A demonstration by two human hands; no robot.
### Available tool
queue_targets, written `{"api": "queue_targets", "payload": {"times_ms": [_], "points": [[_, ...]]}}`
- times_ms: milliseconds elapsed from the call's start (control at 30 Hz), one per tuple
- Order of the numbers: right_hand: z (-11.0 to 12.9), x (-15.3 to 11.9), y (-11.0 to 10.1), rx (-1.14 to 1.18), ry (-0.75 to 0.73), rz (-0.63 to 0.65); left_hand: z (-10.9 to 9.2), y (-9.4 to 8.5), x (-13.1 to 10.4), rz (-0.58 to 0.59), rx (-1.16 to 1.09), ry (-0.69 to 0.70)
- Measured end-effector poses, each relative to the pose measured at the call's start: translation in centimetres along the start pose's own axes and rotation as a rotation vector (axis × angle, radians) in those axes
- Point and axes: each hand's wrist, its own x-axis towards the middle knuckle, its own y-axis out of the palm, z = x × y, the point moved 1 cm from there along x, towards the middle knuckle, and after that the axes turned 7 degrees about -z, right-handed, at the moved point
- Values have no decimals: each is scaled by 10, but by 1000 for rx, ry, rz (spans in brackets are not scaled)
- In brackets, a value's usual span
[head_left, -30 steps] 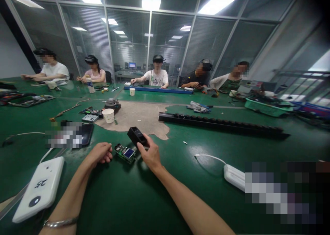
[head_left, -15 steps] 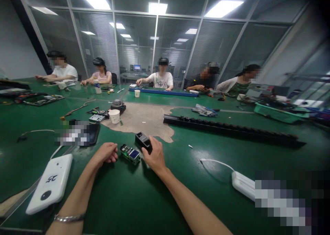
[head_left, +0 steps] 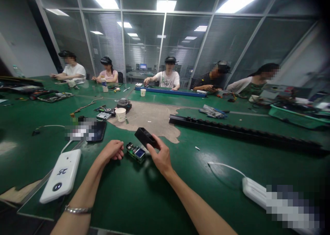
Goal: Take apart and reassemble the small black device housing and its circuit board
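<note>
My right hand [head_left: 160, 156] grips a small black box-shaped casing [head_left: 144, 136] by its right end, with the casing tilted above the table. Just below and left of it, a green circuit board [head_left: 135, 152] with a small blue screen lies on the green table. My left hand [head_left: 114, 150] rests at the left of the board with its fingers curled in; whether anything is inside them is hidden. A paper cup [head_left: 120, 114] stands beyond the board.
A white power bank [head_left: 62, 176] and a dark phone [head_left: 97, 131] lie at left. A long black bar [head_left: 232, 133] crosses the right side, beyond a white cable [head_left: 227, 165]. Several people sit across the table, near a blue bar [head_left: 170, 92]. A green basket [head_left: 296, 117] is at far right.
My right hand has lifted and tipped the black casing, so its top face shows less. The whole view has shifted, with things now further right. My left hand remains beside the board.
</note>
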Motion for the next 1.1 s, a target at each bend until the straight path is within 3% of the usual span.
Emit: {"api": "queue_targets", "payload": {"times_ms": [167, 633, 1100], "points": [[18, -4, -3, 21, -115, 70, 4, 0, 4, 7, 6, 3], [27, -13, 1, -102, -371, 258, 1, -1, 0, 3, -25, -10], [27, -17, 5, -172, -373, 318, 3, -1, 3, -18, -50, -25]]}}
